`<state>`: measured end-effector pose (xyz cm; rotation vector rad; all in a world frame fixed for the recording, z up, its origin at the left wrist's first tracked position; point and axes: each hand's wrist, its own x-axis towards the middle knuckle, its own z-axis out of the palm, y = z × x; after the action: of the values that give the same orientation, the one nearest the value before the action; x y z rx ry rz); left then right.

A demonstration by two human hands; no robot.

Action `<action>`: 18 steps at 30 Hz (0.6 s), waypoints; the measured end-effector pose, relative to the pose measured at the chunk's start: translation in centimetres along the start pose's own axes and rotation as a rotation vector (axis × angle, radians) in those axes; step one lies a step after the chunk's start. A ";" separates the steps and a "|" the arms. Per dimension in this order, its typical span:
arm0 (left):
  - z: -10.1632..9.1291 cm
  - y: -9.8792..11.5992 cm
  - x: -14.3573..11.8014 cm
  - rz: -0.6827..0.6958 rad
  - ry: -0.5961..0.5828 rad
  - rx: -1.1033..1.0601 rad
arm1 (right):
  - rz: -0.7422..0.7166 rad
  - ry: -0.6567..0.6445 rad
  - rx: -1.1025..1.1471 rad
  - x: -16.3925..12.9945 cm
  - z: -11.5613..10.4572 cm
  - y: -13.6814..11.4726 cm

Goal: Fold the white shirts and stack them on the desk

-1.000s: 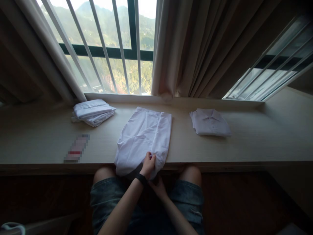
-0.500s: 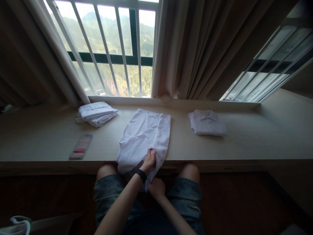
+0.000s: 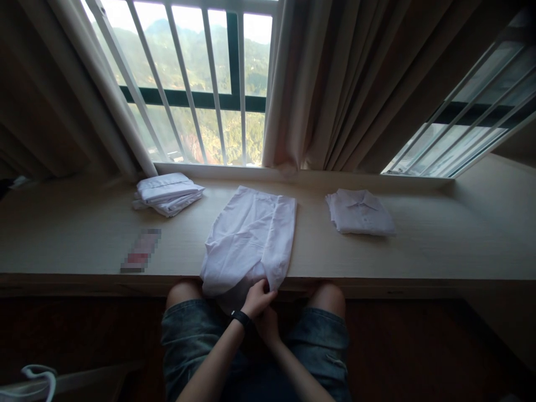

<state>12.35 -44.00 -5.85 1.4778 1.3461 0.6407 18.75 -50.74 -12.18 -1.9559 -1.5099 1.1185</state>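
At the near edge of the wooden ledge (image 3: 419,251), the hanging hem of the white shirt (image 3: 251,237) is pinched by the closed left hand (image 3: 256,298), the right hand (image 3: 268,326) tucked beneath, its grip unclear; a fold upward seems due, calling for an even lift, between two folded stacks (image 3: 167,192).

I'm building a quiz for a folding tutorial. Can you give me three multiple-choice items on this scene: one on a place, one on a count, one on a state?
1. Where does the folded collared shirt lie?
A. right of the spread white garment
B. on the lap
C. left of the stack

2. How many separate lots of white fabric are on the ledge?
A. one
B. three
C. five

3. What is the left hand doing?
A. resting flat on the ledge
B. pinching the garment's near edge
C. holding the curtain

Answers: 1 A, it sits further right. 2 B, stack, spread garment, shirt. 3 B, its fingers close on the hem, the right hand just below.
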 end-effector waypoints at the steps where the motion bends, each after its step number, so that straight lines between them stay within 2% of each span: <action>1: 0.0 -0.4 -0.2 0.014 -0.016 0.029 | -0.004 -0.003 0.009 0.2 -0.1 0.3; 4: -0.1 -1.5 -0.5 0.030 -0.025 0.058 | -0.039 -0.034 0.088 0.3 -0.8 1.0; 5: -0.2 -1.9 -0.5 0.030 -0.023 0.051 | -0.044 0.003 0.131 0.2 -1.4 1.2; 7: -0.1 -2.8 -0.4 0.015 -0.030 0.036 | -0.017 0.229 0.213 0.0 -3.0 1.4; 10: 0.5 -3.9 -0.2 -0.044 -0.069 0.018 | 0.005 0.700 0.317 1.2 -6.9 0.8; 12: 1.1 -4.5 -0.1 -0.082 -0.085 0.000 | -0.078 0.849 0.402 3.5 -9.7 -0.2; 14: 1.7 -4.9 0.0 -0.118 -0.074 -0.027 | -0.135 0.837 0.471 6.8 -12.3 -1.4; 18: 2.4 -6.0 -0.5 -0.241 0.023 -0.111 | 0.043 0.679 0.582 14.1 -15.9 -3.2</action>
<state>11.84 -45.90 -12.04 1.2004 1.4550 0.5679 30.73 -34.28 -5.23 -1.6941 -0.6885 0.6818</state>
